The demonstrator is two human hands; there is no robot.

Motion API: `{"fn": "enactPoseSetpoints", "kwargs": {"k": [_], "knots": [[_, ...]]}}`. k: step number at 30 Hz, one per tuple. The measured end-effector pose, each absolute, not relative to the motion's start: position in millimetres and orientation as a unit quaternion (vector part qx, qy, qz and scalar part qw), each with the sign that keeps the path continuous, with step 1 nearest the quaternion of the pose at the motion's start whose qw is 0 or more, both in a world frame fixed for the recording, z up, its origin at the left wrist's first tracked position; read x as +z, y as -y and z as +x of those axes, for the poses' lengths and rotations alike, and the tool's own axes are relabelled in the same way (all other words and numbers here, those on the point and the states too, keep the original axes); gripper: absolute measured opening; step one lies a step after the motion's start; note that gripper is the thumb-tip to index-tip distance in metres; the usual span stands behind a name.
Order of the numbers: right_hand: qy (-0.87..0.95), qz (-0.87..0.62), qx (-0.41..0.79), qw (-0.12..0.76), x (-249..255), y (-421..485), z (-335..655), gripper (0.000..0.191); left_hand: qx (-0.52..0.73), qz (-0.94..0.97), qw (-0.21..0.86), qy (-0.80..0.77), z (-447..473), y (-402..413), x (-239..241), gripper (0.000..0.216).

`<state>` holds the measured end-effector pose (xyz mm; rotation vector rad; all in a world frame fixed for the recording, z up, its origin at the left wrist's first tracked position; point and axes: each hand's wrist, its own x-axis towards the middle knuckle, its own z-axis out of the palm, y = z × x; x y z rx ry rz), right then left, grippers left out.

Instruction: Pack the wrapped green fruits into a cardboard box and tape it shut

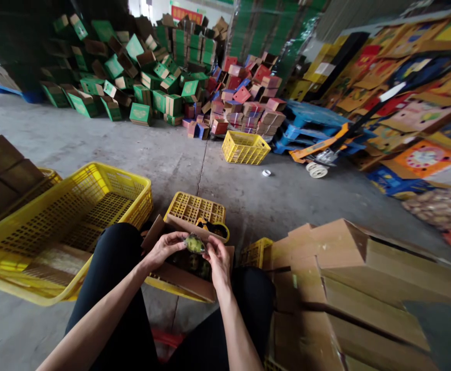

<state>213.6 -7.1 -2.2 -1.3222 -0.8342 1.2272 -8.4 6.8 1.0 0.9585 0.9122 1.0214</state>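
Between my two hands is a small yellow-green fruit in clear plastic wrap, held above an open cardboard box. My left hand pinches its left end, and my right hand grips its right end. The cardboard box sits between my knees with its flaps spread, on an upturned yellow crate. Several dark, rounded wrapped pieces lie inside the box, partly hidden by my hands. A yellow and black tape dispenser rests on the crate behind the box.
A large yellow crate with a flat pack in it stands at my left. Stacked cardboard boxes rise close at my right. Ahead are another yellow crate, a white tape roll, an orange pallet jack and heaped green boxes.
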Motion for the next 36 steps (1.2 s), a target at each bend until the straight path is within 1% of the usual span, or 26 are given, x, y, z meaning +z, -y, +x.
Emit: {"fn": "enactPoseSetpoints", "kwargs": {"k": [3, 11, 18, 25, 31, 36], "knots": [[0.363, -0.558, 0.530, 0.525, -0.6, 6.8, 212.8, 0.050, 0.457, 0.420, 0.668, -0.411, -7.0, -7.4, 1.9, 0.054], [0.366, -0.522, 0.563, 0.526, 14.0, 10.2, 205.8, 0.056, 0.460, 0.359, 0.690, -0.428, -5.2, -7.2, 1.6, 0.058], [0.371, -0.578, 0.524, 0.503, 17.6, 11.6, 208.4, 0.056, 0.444, 0.398, 0.666, -0.448, -4.9, -7.8, 8.7, 0.060], [0.388, -0.588, 0.509, 0.494, 15.6, 10.7, 208.4, 0.054, 0.446, 0.433, 0.639, -0.452, -4.6, -8.7, 13.8, 0.061], [0.392, -0.593, 0.503, 0.492, 10.1, 9.5, 208.9, 0.063, 0.452, 0.432, 0.642, -0.444, -5.8, -8.9, 9.2, 0.056], [0.387, -0.592, 0.495, 0.504, 6.2, 8.3, 212.5, 0.060, 0.493, 0.416, 0.643, -0.413, -5.9, -8.7, 5.5, 0.049]]}}
